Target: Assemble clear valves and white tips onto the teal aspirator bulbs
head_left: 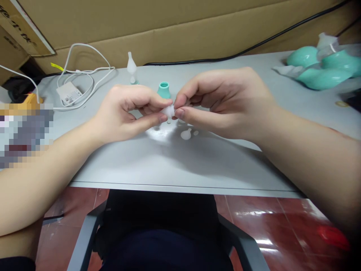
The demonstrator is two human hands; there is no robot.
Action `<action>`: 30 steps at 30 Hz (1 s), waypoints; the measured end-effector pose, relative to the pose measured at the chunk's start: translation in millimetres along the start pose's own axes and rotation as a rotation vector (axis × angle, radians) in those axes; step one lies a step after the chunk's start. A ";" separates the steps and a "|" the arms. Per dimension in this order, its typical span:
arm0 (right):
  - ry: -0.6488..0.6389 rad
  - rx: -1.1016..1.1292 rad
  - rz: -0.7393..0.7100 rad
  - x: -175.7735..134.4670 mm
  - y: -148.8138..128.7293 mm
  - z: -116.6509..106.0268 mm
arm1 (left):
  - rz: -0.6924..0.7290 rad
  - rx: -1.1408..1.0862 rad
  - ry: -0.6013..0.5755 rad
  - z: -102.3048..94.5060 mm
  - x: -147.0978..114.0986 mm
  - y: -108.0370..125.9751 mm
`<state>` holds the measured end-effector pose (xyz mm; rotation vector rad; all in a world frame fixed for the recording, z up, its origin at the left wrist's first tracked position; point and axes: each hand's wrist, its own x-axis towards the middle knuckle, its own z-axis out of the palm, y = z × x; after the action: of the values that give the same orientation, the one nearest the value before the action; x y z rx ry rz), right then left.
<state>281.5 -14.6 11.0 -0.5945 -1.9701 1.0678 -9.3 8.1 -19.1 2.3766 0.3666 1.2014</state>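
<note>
Between my two hands, over the middle of the table, is a small white plastic fitting (169,111). The thumb and index finger of my left hand (124,109) pinch its left end. My right hand (228,103) has its fingertips closed at the right end, partly hiding it. Just behind the fingers stands a teal bulb (164,90) with an open round neck. A translucent white pointed nozzle (131,67) stands upright on a teal base farther back. Below my right hand lie a small white flared piece (185,134) and a tiny white disc (196,133).
Several teal bulbs (324,77) with translucent nozzles lie at the back right. A white adapter (69,93) with a coiled white cable (94,90) is on the left. A black cable (194,61) runs along the cardboard wall (141,22). The grey table's front edge (186,188) is close to me.
</note>
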 end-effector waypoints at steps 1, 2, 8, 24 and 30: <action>-0.001 -0.013 -0.010 0.1 0.4 -0.4 | 0.002 -0.006 -0.003 0.2 0.0 0.4; 0.003 -0.027 -0.016 0.0 0.6 -0.7 | 0.015 -0.018 -0.001 0.6 0.1 0.2; 0.028 -0.096 -0.065 -1.3 -0.9 0.6 | 0.064 -0.052 0.012 2.2 0.3 -7.3; -0.010 -0.076 -0.071 -0.6 0.6 -1.5 | 0.120 0.016 -0.004 -0.4 0.4 -11.1; -0.025 -0.016 -0.022 -0.1 2.9 -1.9 | 0.137 0.019 0.003 2.2 2.2 -9.6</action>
<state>283.1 -12.2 9.1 -0.5699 -2.0038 1.0513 -6.6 16.8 -23.5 2.4496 0.2199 1.2672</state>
